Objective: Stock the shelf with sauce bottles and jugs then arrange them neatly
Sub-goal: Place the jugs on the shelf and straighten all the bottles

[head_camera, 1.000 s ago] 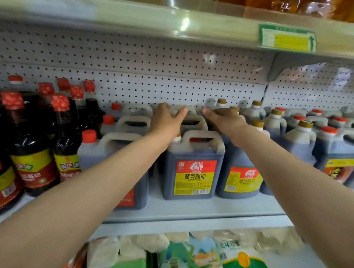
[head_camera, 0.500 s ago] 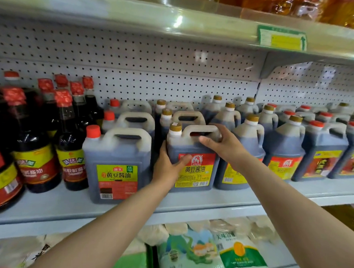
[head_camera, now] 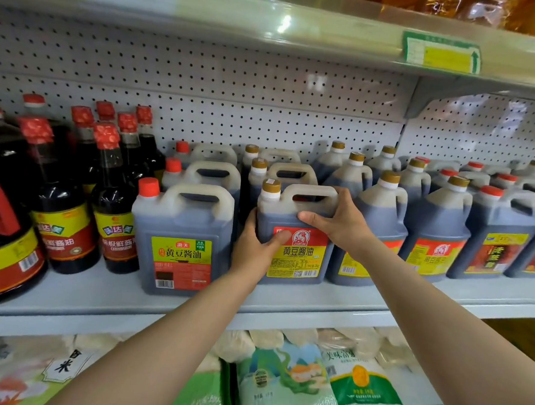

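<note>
On shelf (head_camera: 285,300), hands (head_camera: 340,222) grip jug (head_camera: 300,257).

A square jug (head_camera: 295,235) of dark soy sauce with a gold cap and a red-and-yellow label is standing upright at the front of the grey shelf (head_camera: 285,300), heading a row of matching jugs (head_camera: 288,174) behind it. Just beside it on the left, a red-capped jug (head_camera: 182,238) with a yellow and red label is standing slightly nearer the shelf edge. On the right, rounder gold-capped jugs (head_camera: 381,209) are sitting in rows, followed by red-capped jugs (head_camera: 496,229). Tall dark sauce bottles (head_camera: 116,199) with red foil caps are crowding the left end.
</note>
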`<state>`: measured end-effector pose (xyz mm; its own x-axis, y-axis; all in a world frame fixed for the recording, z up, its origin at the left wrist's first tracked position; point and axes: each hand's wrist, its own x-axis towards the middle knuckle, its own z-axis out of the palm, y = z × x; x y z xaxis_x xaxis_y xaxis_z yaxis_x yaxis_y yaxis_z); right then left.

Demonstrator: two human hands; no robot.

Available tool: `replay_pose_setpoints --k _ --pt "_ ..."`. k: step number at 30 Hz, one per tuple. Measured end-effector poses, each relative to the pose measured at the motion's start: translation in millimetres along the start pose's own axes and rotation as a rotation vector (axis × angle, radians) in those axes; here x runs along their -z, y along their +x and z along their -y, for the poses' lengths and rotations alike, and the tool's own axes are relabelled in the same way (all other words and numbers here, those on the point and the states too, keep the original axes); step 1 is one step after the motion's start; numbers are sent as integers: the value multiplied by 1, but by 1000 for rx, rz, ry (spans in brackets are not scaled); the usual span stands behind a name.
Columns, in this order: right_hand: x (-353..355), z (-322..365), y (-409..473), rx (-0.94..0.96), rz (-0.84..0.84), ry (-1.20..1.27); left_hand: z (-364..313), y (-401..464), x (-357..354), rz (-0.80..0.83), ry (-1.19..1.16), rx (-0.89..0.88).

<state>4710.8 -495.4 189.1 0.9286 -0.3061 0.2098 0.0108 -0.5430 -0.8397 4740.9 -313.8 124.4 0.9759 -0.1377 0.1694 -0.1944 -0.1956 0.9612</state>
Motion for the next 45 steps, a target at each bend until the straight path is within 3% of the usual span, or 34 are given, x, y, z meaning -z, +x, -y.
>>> replay_pose_setpoints --k 4,8,11,13,16,18,20,28,45 --pt "-10 2 -15 0 -159 -52 16 -19 10 -11 -2 94" --pt "-42 8 -49 251 -538 -77 24 -60 33 63 -23 105" --pt "-78 12 -77 412 -641 -41 43 -81 58 -39 35 80" --pt "-104 8 -94 402 -548 -8 56 -89 81 -249 63 92" --pt "-142 -6 -114 166 -184 112 75 -85 116 -560 82 106" --pt "-159 -14 -121 36 23 171 80 -77 130 -570 101 138" --pt "-171 -16 -123 -29 123 194 81 -69 136 -493 82 140" --pt "-175 -17 -123 64 124 77 94 -60 152 -353 121 126" --pt "-175 -29 -119 -2 50 41 108 -56 164 -220 321 -36"
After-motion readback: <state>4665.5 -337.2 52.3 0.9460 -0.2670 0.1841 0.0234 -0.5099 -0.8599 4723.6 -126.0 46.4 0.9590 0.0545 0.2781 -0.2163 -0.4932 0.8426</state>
